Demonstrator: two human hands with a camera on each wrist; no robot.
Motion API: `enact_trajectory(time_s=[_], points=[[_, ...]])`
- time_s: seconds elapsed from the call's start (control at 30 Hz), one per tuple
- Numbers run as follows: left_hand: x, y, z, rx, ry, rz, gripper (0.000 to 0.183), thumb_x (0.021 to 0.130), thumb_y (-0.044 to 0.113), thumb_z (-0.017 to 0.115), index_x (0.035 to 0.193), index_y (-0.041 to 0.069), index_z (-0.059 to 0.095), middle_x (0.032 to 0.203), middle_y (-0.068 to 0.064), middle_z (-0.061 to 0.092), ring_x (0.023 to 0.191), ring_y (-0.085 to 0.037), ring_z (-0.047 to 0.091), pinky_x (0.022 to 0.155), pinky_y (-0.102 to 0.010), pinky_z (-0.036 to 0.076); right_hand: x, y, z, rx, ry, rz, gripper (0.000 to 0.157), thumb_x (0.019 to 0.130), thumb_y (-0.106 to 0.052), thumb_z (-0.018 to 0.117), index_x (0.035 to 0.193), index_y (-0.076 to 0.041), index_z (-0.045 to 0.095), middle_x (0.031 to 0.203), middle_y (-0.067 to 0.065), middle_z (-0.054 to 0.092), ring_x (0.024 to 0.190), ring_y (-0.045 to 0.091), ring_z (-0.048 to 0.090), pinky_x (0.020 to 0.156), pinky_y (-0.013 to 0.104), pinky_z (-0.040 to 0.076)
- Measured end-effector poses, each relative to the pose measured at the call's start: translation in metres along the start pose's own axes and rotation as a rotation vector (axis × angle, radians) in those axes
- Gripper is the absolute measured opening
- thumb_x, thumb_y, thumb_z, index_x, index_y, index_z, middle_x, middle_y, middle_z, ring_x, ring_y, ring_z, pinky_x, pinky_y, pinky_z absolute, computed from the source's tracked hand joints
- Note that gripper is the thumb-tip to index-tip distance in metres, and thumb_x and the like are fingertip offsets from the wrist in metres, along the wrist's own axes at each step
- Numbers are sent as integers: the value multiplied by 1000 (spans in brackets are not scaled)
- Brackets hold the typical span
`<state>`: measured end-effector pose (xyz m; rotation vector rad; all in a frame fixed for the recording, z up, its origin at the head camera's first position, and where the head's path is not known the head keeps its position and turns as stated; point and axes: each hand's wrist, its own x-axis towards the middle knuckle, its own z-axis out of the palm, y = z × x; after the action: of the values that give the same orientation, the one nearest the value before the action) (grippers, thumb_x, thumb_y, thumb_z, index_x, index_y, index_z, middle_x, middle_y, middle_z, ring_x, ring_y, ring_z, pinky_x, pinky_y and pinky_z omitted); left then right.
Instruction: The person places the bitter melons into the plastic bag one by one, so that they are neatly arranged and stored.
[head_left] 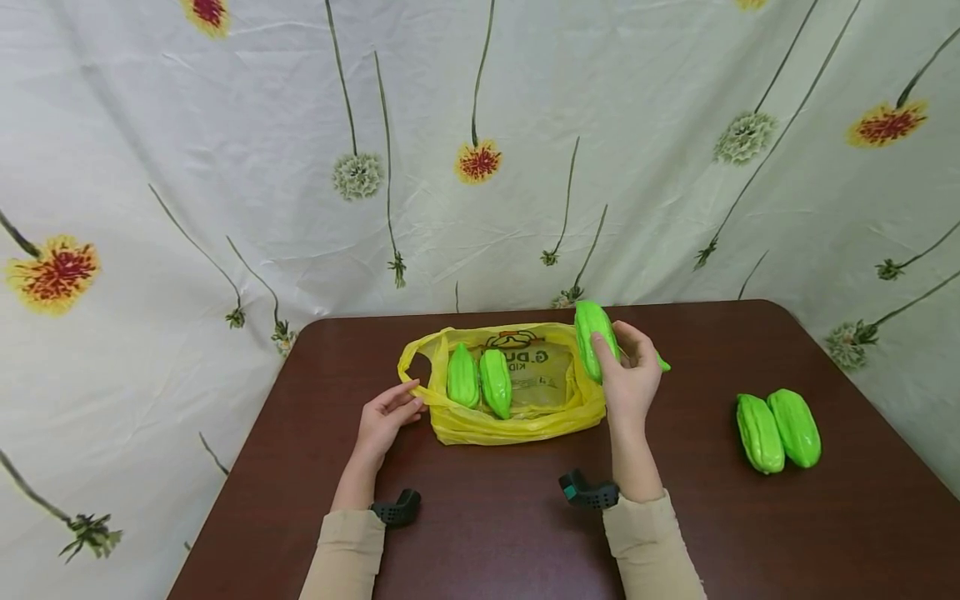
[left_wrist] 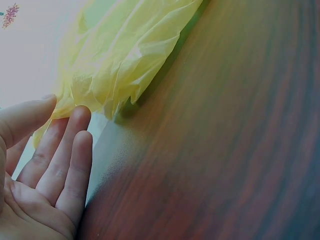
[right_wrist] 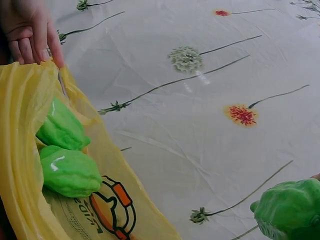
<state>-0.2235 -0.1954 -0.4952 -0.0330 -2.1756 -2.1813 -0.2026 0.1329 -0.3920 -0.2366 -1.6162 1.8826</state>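
A yellow plastic bag point(head_left: 517, 429) lies on its side with its mouth spread wide, printed lettering showing inside. Two glossy green ridged fruits sit in its left part, one fruit point(head_left: 462, 377) beside the other fruit point(head_left: 496, 383). My left hand point(head_left: 386, 421) pinches the bag's left handle loop between thumb and fingers, as the left wrist view shows closely. At the bag's right end, my right hand point(head_left: 632, 379) grips another green fruit point(head_left: 591, 333) above the rim. A green tip point(head_left: 663, 364) pokes out behind that hand, its remainder hidden.
Two more green fruits lie side by side on the right of the table, a left fruit point(head_left: 761, 433) against a right fruit point(head_left: 795, 427). The dark brown table point(head_left: 487, 517) ends at a flower-printed white cloth point(head_left: 300, 125) behind it.
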Motion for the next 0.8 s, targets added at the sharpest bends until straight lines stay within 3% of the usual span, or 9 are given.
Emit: enact_trajectory(time_s=[0.23,0.8], points=[[0,0,1,-3,1,12,43,86,8,69,126,-3,57,87,-2,66,79,-14,68,74,-28,56,-5,14,12,-28,-58,8,39,83,-12,72,116,3,60,115,12,59,104,15,55,93,30,44],[-1,0,0,2,-6,26,44,86,9,68,126,-5,56,87,-4,65,79,-14,68,73,-28,56,-18,54,34,-92,-173,148,43,85,-22,72,119,0,59,119,14,58,113,25,52,94,40,43]])
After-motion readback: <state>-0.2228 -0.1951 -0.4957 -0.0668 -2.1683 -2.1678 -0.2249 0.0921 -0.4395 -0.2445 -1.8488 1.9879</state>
